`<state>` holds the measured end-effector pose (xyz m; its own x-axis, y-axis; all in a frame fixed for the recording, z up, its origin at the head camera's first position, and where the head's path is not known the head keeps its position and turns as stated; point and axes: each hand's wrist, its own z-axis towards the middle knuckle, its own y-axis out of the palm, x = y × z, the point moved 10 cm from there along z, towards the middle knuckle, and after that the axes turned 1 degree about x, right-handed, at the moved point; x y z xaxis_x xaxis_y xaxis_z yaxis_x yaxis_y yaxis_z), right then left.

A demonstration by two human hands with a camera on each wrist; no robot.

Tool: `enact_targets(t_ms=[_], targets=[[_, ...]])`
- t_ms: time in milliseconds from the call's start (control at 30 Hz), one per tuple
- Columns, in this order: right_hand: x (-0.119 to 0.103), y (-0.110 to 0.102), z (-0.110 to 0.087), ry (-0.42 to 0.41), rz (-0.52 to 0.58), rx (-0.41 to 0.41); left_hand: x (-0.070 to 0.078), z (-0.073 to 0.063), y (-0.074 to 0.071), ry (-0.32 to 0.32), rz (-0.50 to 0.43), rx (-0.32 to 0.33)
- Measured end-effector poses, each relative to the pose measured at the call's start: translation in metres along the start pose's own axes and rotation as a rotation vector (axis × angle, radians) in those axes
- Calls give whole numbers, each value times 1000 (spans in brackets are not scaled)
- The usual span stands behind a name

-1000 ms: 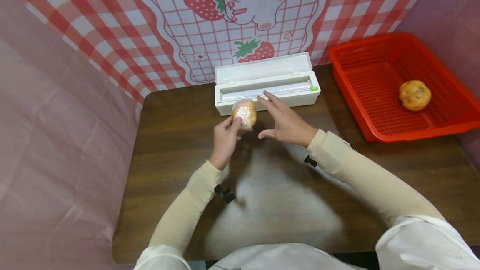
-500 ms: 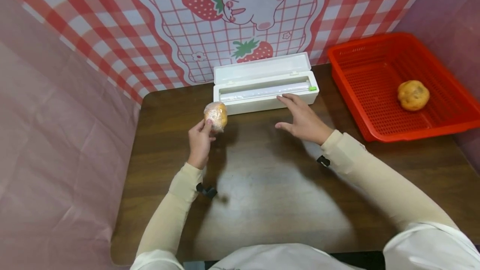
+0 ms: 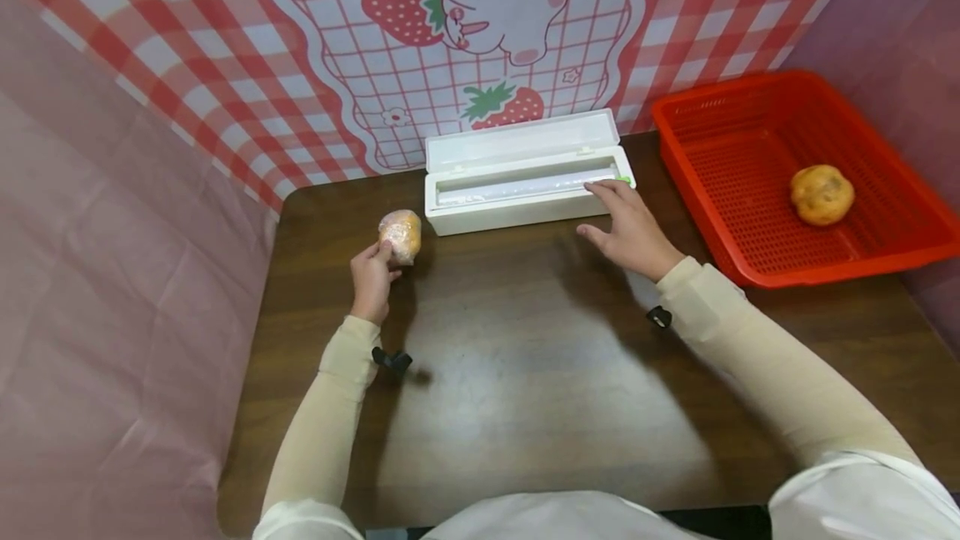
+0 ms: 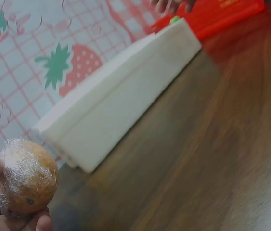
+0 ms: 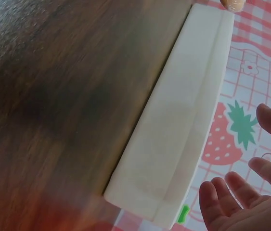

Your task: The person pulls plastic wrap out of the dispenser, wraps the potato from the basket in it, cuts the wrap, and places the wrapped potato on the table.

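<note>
My left hand (image 3: pixel 372 277) holds a round yellow-orange fruit (image 3: pixel 401 236) wrapped in crinkled cling film, left of a long white cling film dispenser (image 3: pixel 525 211). In the left wrist view, thumb and fingers grip the wrapped fruit (image 4: pixel 29 178); a small dark spot shows on its skin. The dispenser's lid (image 3: pixel 525 142) stands up at the back, and a roll of film (image 3: pixel 525 187) lies inside. Over its right end hovers my right hand (image 3: pixel 633 232), fingers spread and holding nothing, near a green slider (image 5: pixel 183 214). Whether the fingertips touch the dispenser, I cannot tell.
A red plastic basket (image 3: pixel 738 257) stands at the right with one yellow fruit (image 3: pixel 822 195) in it. Behind the brown wooden table (image 3: pixel 510 373) hangs a red-checked cloth (image 3: pixel 330 48) with strawberry prints. Pink cloth (image 3: pixel 112 315) lines the left side.
My left hand has carried the wrapped fruit leftward, from in front of the dispenser to beyond its left end. My right hand has shifted right along the dispenser, fingers still spread.
</note>
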<state>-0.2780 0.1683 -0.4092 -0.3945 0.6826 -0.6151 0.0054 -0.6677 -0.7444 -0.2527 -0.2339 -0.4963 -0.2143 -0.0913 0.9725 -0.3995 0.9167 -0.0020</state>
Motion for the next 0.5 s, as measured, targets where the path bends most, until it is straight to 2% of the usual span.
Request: enact_targets(t_ms=[100, 200, 367, 500], targets=[[4, -2, 0, -6, -9, 20, -2, 11, -2, -4, 30, 10], [9, -4, -1, 5, -4, 27, 1, 21, -5, 28, 103, 27], [19, -11, 3, 51, 7, 55, 10, 32, -12, 125, 327, 87], [26, -19, 9, 64, 15, 101, 12, 35, -13, 158, 480, 111]])
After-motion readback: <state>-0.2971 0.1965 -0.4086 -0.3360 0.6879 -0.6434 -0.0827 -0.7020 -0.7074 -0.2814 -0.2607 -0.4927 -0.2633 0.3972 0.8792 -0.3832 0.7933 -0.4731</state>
